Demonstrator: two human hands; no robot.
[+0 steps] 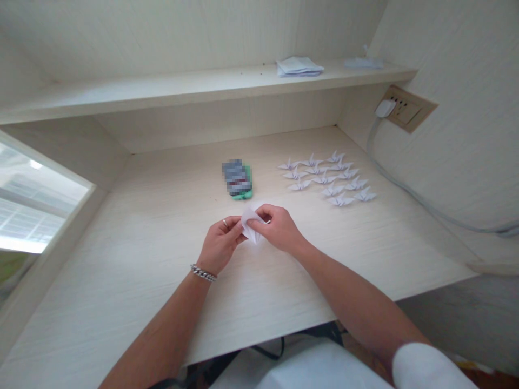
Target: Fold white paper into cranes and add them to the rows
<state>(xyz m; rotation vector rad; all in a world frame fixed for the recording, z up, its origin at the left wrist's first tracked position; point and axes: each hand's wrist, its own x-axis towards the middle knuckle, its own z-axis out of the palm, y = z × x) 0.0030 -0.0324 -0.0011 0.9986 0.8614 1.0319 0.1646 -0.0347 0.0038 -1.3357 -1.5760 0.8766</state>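
Observation:
A small piece of folded white paper (253,231) is held between both my hands, just above the desk. My left hand (221,240), with a ring and a chain bracelet, pinches its left side. From the right, my right hand (279,227) grips it too, with the thumb lying across the front of the paper. The fingertips behind the paper are partly hidden. Farther back and to the right, several white paper cranes (324,178) stand in loose rows on the desk.
A phone (248,193) in a green case, its screen pixelated, lies just beyond my hands on the pale desk (154,216). Folded papers (299,66) rest on the shelf (162,94). A cable (413,197) runs from a wall socket (407,108) down the right side.

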